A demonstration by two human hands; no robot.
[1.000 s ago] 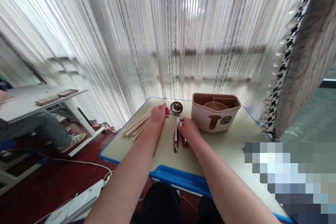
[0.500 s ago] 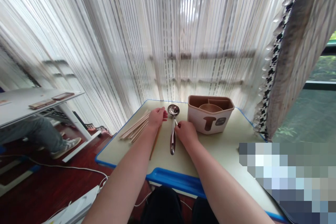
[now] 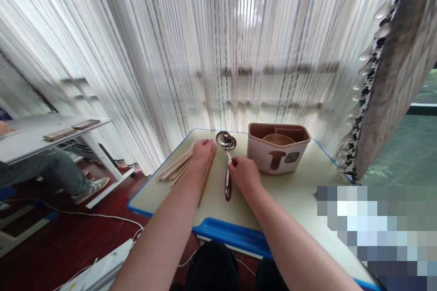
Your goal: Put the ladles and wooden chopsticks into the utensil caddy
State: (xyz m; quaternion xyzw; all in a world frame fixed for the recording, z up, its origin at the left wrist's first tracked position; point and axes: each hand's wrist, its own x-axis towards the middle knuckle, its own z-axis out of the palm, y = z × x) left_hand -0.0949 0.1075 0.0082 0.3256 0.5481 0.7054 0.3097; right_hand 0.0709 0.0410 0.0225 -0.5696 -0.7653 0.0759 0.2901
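- Dial centred on the metal utensils (image 3: 224, 140); 12 lies toward the curtain (image 3: 170, 77), 6 toward me
- Metal utensils: two overlapping heads at 12, at least one perforated; one dark-ended handle (image 3: 228, 188) shows toward 6, the other is largely covered
- My right hand (image 3: 244, 170), at 3: fingers drawn in to a narrow pinch about a handle just below the heads; most of that handle hidden under my palm
- My left hand (image 3: 204, 150), between 9 and 10: fingers curled and narrow, by the upper end of a slim brown stick (image 3: 205, 186), possibly two; I cannot make out whether they grip it
- Brown stick: lies on the table (image 3: 302, 191) on the 8 side, running from 1 toward 7
- Pale sticks (image 3: 177, 168): loose bundle at 9, just beyond my left hand
- Compartment holder (image 3: 257, 152): upright between 2 and 3, near my right hand, pale outside, brown within
- Handling, my judgement: utensils stiff, moderately light, head-heavy, not fragile; polished shafts likely slippery, so the dark handle gives the surer hold
- Sticks judged light and rigid, apt to roll; best taken near mid-length
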